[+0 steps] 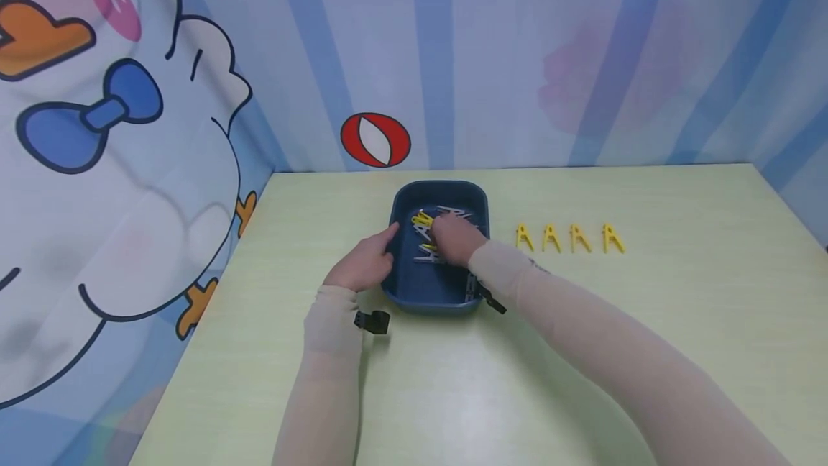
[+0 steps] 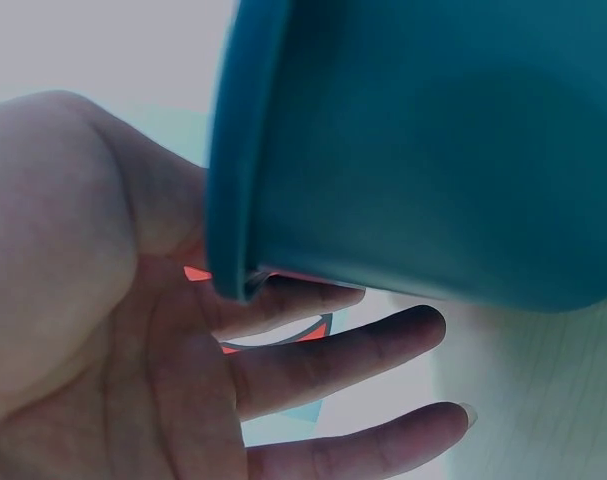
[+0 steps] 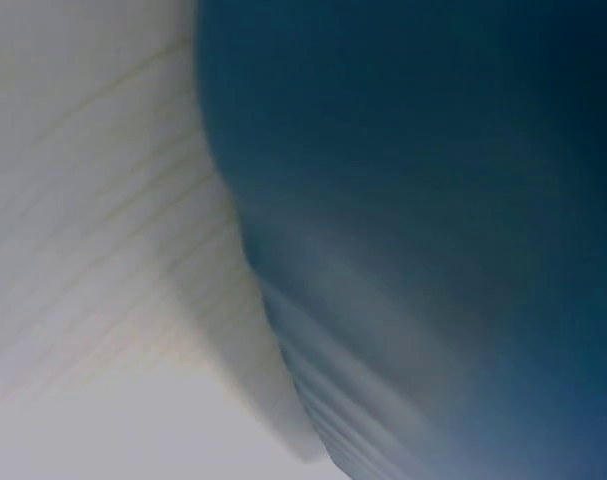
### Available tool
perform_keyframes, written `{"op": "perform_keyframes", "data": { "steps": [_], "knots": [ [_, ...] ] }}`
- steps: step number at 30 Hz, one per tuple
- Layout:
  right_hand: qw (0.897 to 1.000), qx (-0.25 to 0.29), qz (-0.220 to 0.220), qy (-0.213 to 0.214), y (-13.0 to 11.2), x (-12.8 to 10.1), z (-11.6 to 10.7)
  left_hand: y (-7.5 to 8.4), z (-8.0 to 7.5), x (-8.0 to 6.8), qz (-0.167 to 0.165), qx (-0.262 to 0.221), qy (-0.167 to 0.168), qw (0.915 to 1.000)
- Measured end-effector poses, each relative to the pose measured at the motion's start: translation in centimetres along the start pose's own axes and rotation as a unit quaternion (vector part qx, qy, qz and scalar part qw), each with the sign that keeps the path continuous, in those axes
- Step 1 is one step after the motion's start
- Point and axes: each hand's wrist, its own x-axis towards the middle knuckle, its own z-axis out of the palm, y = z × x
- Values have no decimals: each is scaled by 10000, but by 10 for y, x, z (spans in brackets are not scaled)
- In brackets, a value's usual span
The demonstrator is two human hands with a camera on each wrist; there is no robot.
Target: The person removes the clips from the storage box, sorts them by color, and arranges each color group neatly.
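A dark blue tray (image 1: 407,292) stands on the pale green table and holds several yellow and grey clothes pegs (image 1: 422,221). My right hand (image 1: 456,237) reaches down into the tray among the pegs; its fingers are hidden, so their grip is unclear. My left hand (image 1: 364,262) lies against the tray's left wall with straight fingers. In the left wrist view the left hand (image 2: 283,370) shows an open palm beside the tray's rim (image 2: 233,200). The right wrist view shows only the tray wall (image 3: 433,230), blurred, and the table.
Several yellow pegs (image 1: 569,237) stand in a row on the table (image 1: 679,293) right of the tray. A cartoon curtain hangs along the back and left sides. The table's left edge runs close to my left arm.
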Motion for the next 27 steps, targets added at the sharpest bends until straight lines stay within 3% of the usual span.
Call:
{"op": "perform_keyframes", "data": {
  "steps": [7, 19, 27],
  "knots": [
    [9999, -84, 59, -134, -1, -5, -3, -1, 1, 1, -24, -44, -7, 10000],
    [9995, -89, -294, -69, 5, -16, -12, 1, 1, 1, 65, 36, 44, 10000],
    [9982, 579, -30, 126, 2, -27, -23, 2, 1, 1, 16, 40, 50, 10000]
  ]
}}
